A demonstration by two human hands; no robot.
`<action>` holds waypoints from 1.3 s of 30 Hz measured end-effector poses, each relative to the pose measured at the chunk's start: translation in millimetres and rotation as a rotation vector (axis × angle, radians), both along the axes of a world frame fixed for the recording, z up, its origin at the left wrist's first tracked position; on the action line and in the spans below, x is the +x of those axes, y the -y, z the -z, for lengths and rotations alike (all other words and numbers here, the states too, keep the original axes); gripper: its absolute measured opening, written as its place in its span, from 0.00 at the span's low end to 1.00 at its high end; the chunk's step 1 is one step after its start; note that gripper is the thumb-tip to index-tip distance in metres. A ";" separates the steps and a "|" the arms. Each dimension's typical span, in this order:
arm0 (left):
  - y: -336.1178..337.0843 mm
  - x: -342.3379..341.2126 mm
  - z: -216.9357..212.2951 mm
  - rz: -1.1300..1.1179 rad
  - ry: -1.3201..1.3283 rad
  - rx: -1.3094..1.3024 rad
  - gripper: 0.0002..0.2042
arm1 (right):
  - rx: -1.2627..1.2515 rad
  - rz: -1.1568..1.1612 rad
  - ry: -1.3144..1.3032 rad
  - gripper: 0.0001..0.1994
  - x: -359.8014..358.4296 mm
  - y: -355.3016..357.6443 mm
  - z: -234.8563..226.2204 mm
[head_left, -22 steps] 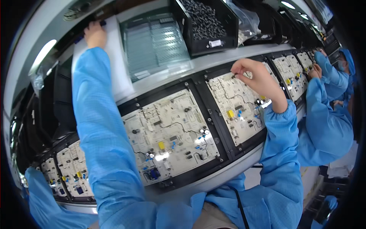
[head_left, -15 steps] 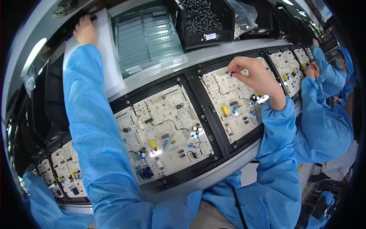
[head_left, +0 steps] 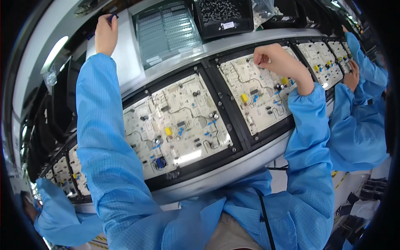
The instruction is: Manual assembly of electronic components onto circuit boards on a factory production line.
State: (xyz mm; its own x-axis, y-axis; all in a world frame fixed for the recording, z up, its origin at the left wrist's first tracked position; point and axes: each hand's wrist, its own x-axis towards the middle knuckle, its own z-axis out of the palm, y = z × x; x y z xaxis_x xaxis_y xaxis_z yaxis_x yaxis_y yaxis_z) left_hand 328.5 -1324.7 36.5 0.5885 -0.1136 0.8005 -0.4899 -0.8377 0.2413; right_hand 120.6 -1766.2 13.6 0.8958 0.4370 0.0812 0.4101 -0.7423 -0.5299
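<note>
At the upper left, my left hand [head_left: 106,36] is closed around a small dark blue part [head_left: 111,17], beside a white foam sheet [head_left: 118,50]. Over on the right, my right hand [head_left: 277,60] hangs above the upper part of a cream circuit board [head_left: 260,108], fingers curled and pinched together. Its fingertips are close to the board's surface; whatever they hold is hidden. A second circuit board [head_left: 183,133], fitted with a yellow block, blue parts and black capacitors, lies in a black frame [head_left: 233,129] between my arms.
Behind the boards stand a clear ridged tray [head_left: 166,35] and a black bin [head_left: 225,31] of small black parts. More framed boards [head_left: 318,66] run along the line to the right and left. A co-worker in a blue smock [head_left: 358,129] works at my right, another sleeve [head_left: 62,212] at my left.
My right hand has turned palm-down with its fingers curled; the small black part seen at its fingertips is now out of sight. My left hand stays near the foam sheet. The view has shifted slightly.
</note>
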 end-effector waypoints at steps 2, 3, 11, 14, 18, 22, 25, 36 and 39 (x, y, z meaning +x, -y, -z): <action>7.3 -40.6 -4.6 0.060 -0.093 -0.045 0.14 | 0.018 -0.031 0.004 0.07 3.4 3.7 4.6; 10.4 -62.2 -9.2 0.111 -0.139 -0.066 0.14 | 0.020 -0.043 0.001 0.07 3.6 5.2 4.1; 46.7 -246.9 -24.7 0.495 -0.590 -0.225 0.11 | -0.018 -0.087 0.081 0.08 3.8 5.0 9.7; 59.9 -295.7 -20.9 0.545 -0.711 -0.312 0.12 | -0.062 -0.097 0.110 0.07 1.8 3.2 10.1; 64.1 -323.7 -15.5 0.625 -0.849 -0.451 0.13 | -0.129 -0.108 0.180 0.07 3.4 4.1 8.5; 65.9 -331.0 3.7 0.719 -1.036 -0.531 0.12 | -0.103 -0.116 0.173 0.07 4.7 2.7 12.8; 76.1 -333.6 20.9 0.816 -1.077 -0.688 0.12 | -0.072 -0.134 0.206 0.06 4.0 5.1 11.7; 94.4 -341.5 32.9 0.550 -0.458 0.037 0.15 | -0.131 -0.099 0.045 0.09 -1.3 -0.1 -3.6; 99.2 -338.6 37.7 0.509 -0.232 0.230 0.16 | 0.043 -0.068 0.094 0.09 -0.6 -12.3 -13.7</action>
